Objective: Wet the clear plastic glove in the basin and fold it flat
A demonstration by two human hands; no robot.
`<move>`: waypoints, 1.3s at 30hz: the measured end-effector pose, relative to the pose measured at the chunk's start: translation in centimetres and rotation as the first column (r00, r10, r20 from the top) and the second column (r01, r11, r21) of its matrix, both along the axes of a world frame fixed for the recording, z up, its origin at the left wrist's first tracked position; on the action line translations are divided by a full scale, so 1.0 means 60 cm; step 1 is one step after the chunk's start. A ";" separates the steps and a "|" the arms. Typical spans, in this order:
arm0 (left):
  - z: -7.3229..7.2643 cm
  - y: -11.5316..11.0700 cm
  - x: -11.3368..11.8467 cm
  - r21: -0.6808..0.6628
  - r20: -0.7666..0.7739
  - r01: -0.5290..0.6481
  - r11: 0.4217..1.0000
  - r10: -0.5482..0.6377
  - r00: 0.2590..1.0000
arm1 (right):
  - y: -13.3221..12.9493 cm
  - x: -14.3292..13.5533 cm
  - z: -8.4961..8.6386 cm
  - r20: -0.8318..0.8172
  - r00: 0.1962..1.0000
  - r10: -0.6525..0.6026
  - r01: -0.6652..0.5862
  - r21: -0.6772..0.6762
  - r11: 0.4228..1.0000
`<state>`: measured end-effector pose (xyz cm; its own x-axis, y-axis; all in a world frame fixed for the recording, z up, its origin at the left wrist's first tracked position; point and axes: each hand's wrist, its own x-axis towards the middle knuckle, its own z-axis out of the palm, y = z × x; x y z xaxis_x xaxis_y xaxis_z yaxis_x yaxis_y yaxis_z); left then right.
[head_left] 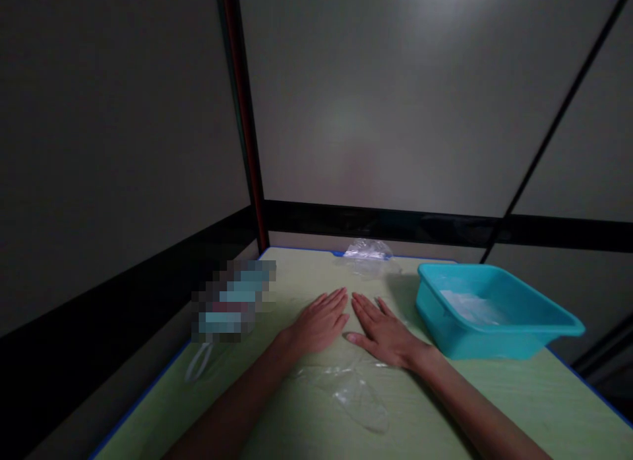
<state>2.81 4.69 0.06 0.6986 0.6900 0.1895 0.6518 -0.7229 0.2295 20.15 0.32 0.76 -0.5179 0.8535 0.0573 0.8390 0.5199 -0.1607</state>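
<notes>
My left hand (pixel 321 321) lies flat, palm down, with its fingers stretched towards the middle of the table. Beside it, a small gap away, my right hand (pixel 380 331) also rests palm down, its thumb and fingers apart. Under and around both hands is thin clear plastic (pixel 361 401), with a rounded loop-like flap on the near side; whether it is a bag or a sheet I cannot tell. More crumpled clear plastic (pixel 370 252) bunches up at the table's far edge, and whether it joins the near piece is unclear.
A turquoise plastic tub (pixel 494 341) stands to the right, with whitish thin material (pixel 472 307) inside. At the left edge lies a pixelated item (pixel 232 302) beside a white loop (pixel 198 362). The pale green table (pixel 494 394) has blue edging and meets panelled walls behind and left.
</notes>
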 end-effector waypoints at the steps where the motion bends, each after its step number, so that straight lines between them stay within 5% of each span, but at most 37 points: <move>1: -0.003 0.001 -0.002 -0.006 0.008 0.002 1.000 -0.002 1.000 | 0.000 0.001 -0.002 0.005 1.000 0.000 0.000 0.003 1.000; 9: -0.017 0.007 -0.005 0.016 0.046 0.022 1.000 -0.023 0.999 | -0.013 0.018 -0.004 0.032 0.999 0.005 -0.005 -0.005 1.000; 20: 0.000 -0.001 -0.005 -0.001 0.030 0.021 1.000 -0.021 0.999 | -0.020 0.033 -0.003 0.029 1.000 0.010 -0.010 -0.022 1.000; 31: -0.010 0.007 -0.007 -0.040 0.103 0.024 0.999 -0.019 0.994 | -0.018 0.035 -0.007 0.026 1.000 0.014 -0.013 -0.023 1.000; 39: 0.002 0.007 -0.014 -0.244 0.221 0.007 0.970 0.049 0.974 | -0.020 0.032 -0.001 0.041 0.999 0.002 0.000 -0.049 0.999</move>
